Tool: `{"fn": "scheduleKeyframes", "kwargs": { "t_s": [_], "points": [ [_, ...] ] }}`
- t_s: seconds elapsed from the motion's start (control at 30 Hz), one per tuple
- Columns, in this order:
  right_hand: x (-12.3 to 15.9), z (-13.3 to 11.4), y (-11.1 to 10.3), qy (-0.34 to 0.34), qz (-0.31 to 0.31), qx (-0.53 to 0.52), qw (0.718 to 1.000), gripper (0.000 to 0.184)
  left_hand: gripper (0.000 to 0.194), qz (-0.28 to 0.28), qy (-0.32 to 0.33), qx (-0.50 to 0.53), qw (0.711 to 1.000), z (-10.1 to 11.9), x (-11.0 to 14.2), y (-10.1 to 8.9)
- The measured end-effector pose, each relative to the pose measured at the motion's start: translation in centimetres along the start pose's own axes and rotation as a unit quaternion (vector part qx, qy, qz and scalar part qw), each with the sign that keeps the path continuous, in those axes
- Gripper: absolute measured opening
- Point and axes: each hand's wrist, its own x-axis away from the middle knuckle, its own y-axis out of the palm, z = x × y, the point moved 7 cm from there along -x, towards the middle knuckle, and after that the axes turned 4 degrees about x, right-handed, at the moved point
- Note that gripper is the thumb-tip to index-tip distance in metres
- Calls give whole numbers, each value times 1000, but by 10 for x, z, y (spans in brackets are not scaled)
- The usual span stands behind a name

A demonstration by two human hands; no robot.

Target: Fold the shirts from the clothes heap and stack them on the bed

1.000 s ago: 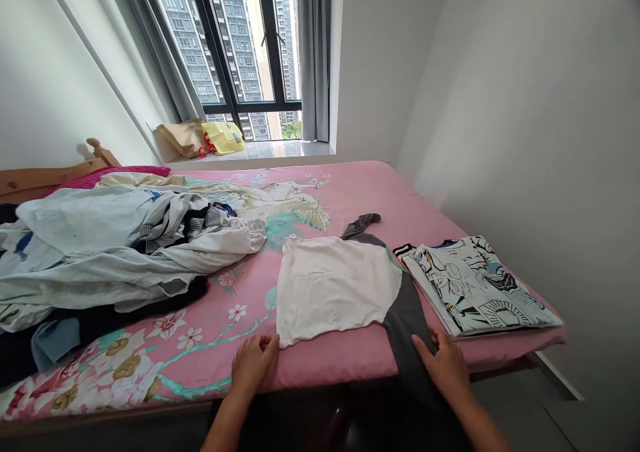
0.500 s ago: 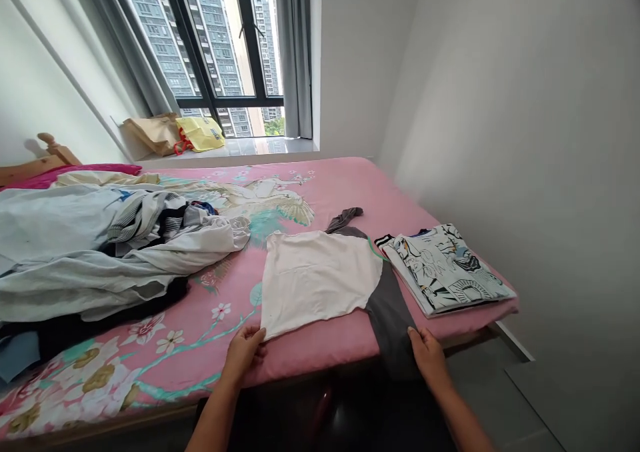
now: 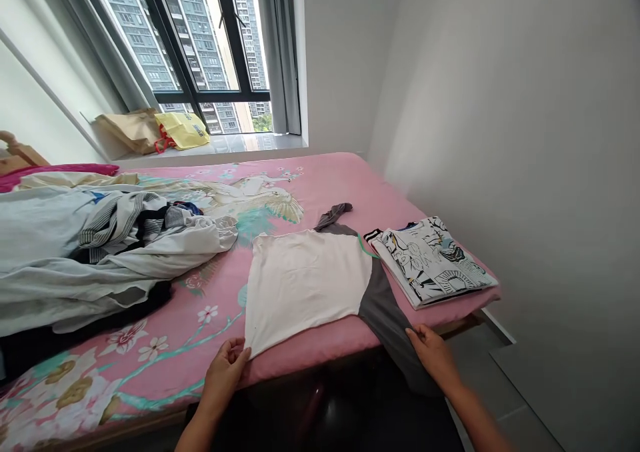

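Note:
A white shirt (image 3: 305, 282) with dark grey sleeves and a green-edged neckline lies spread on the bed, its collar toward the right. At its near left hem corner, my left hand (image 3: 226, 371) pinches the fabric. My right hand (image 3: 434, 353) grips the edge of the near grey sleeve (image 3: 387, 312), which hangs over the bed's front edge. The far grey sleeve (image 3: 333, 217) lies bunched up behind the shirt. Just right of the collar sits a stack of folded clothes (image 3: 440, 262), topped by a white one with black line drawings.
A large heap of loose clothes (image 3: 115, 252) covers the left side of the pink floral bed (image 3: 330, 179). A paper bag (image 3: 130, 132) and a yellow bag (image 3: 185, 130) rest on the windowsill. A wall (image 3: 450, 105) rises along the right.
The view has turned slightly right, so everything appears shifted left. The shirt's near hem corner and near sleeve are drawn a little closer to me, with both hands still holding them.

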Motion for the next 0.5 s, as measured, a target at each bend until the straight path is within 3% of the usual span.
{"fn": "scheduleKeyframes", "kwargs": {
  "t_s": [0.07,0.13,0.2,0.27,0.37,0.5],
  "points": [
    [3,-5,-5,-13,11,50,999,26,50,-6,-4,-4,1000,2,2,1],
    [4,-26,-16,-46,51,47,997,23,53,-9,-15,3,1000,4,5,3],
    [4,-60,-24,-106,80,-2,991,28,55,-9,-27,19,999,6,7,5],
    [5,-103,-19,-190,71,-42,978,35,55,-4,-30,35,999,7,8,6],
    [15,-161,17,-330,-3,-15,944,49,52,12,-25,49,998,1,8,4],
    [28,-207,80,-440,-148,68,883,55,48,18,-9,67,998,-11,8,0]
  ]
}}
